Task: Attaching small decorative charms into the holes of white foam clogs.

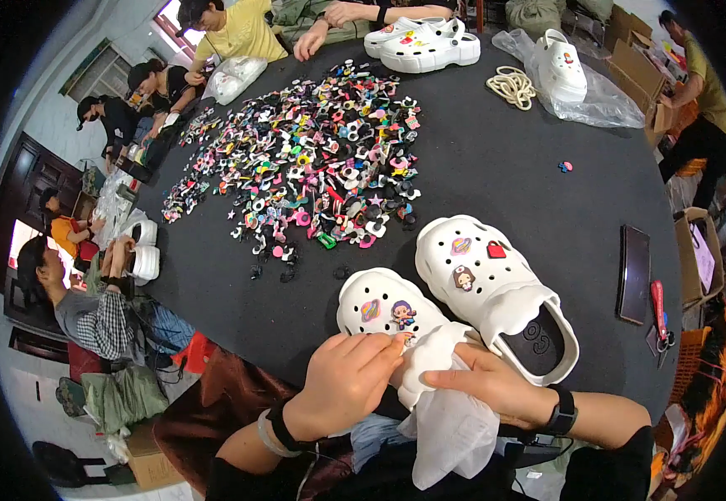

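Note:
A white clog (390, 302) with a planet charm and a cartoon-figure charm on its toe is held over the table's near edge. My right hand (492, 382) grips it around the strap and heel, thumb on the scalloped edge; thin white wrapping (453, 430) hangs from it. With fingers pinched together, my left hand (348, 377) presses at the clog's upper on a small shoe charm (410, 340), mostly covered by the fingertips. Beside it rests a second white clog (471, 263), bearing planet, red bag and cartoon-girl charms.
A wide heap of colourful shoe charms (313, 159) covers the table's far left-middle. More white clogs (430, 50), a rope coil (511, 87) and a plastic bag (605, 108) lie at the back. A dark phone (634, 274) and red-strapped scissors (659, 313) lie right. Several people work around.

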### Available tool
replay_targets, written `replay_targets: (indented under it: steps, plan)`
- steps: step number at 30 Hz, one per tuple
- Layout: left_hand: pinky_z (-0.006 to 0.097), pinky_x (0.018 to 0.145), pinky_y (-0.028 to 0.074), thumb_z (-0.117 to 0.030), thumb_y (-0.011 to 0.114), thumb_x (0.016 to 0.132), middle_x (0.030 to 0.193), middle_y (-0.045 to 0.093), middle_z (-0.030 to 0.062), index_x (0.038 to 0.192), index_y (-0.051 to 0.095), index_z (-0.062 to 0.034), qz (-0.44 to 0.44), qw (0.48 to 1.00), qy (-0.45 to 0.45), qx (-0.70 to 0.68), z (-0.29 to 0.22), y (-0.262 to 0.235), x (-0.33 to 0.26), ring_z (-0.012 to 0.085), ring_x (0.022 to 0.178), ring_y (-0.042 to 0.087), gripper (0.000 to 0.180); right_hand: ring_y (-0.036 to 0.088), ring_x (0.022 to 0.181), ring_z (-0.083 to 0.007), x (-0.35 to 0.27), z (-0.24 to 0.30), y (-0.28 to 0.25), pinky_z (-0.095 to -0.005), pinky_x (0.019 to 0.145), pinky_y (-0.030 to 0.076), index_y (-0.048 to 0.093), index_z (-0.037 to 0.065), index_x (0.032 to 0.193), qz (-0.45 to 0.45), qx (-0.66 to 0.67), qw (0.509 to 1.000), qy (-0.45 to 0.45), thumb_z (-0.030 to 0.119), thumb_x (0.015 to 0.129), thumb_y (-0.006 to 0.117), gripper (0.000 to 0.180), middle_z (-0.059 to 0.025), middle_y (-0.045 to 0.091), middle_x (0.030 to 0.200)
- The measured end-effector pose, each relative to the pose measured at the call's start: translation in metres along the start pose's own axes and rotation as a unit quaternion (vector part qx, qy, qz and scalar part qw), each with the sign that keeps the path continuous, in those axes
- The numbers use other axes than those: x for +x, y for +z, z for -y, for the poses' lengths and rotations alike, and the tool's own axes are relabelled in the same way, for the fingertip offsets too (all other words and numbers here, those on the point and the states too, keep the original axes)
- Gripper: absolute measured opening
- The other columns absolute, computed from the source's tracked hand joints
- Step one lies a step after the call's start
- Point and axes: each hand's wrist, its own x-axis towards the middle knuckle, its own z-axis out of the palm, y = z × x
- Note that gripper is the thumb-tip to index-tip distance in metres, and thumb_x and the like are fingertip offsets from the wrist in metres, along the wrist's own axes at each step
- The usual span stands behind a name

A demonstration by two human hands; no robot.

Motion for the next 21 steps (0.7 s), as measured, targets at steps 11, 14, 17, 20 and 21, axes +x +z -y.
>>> replay_targets:
  steps: [11,14,17,20,21]
  plan:
    - [0.033,0.061,0.040,-0.004,0.070,0.073,0.086,0.063,0.0070,0.099,0.066,0.0012,0.016,0.999,0.022,0.031,0.003,-0.002,0.002,0.0213,0.069,0.059,0.027,0.062,0.102,-0.0154,0.004,-0.004,-0.006,-0.0301,0.084,0.052,0.040,0.002,0.133,0.022,-0.025,0.999,0.005,0.019,0.093,0.060,0.048,-0.0101,0.058,0.120]
    - [0.033,0.064,0.039,-0.004,0.069,0.075,0.086,0.063,0.0066,0.096,0.067,0.0000,0.027,0.999,0.013,-0.018,0.007,-0.001,0.002,0.0212,0.071,0.059,0.022,0.059,0.097,-0.0103,0.002,-0.004,-0.004,-0.0254,0.079,0.049,0.050,0.000,0.127,0.013,-0.048,0.998,-0.028,0.027,0.094,0.059,0.043,-0.0073,0.058,0.113]
    - [0.032,0.068,0.040,-0.004,0.068,0.078,0.086,0.063,0.0074,0.096,0.068,-0.0002,0.011,0.995,-0.019,-0.101,0.014,0.002,-0.004,0.0214,0.073,0.059,0.019,0.059,0.096,-0.0096,0.001,-0.002,0.001,-0.0249,0.080,0.049,0.049,0.000,0.126,0.007,-0.053,0.998,-0.028,0.028,0.094,0.058,0.044,-0.0072,0.059,0.112]
    - [0.031,0.071,0.044,-0.002,0.067,0.079,0.086,0.064,0.0085,0.097,0.069,0.0008,0.010,0.982,-0.059,-0.180,0.019,0.003,-0.002,0.0210,0.075,0.060,0.018,0.058,0.096,-0.0089,-0.001,-0.001,-0.001,-0.0241,0.079,0.048,0.049,0.000,0.127,0.008,-0.069,0.997,-0.037,0.029,0.094,0.058,0.044,-0.0067,0.059,0.112]
    - [0.032,0.072,0.045,-0.003,0.067,0.079,0.085,0.063,0.0081,0.098,0.069,-0.0005,0.003,0.973,-0.079,-0.217,0.020,0.003,-0.002,0.0224,0.076,0.060,0.019,0.058,0.096,-0.0086,0.000,-0.002,-0.002,-0.0237,0.079,0.047,0.049,0.000,0.126,0.015,-0.085,0.995,-0.045,0.030,0.095,0.058,0.045,-0.0063,0.059,0.110]
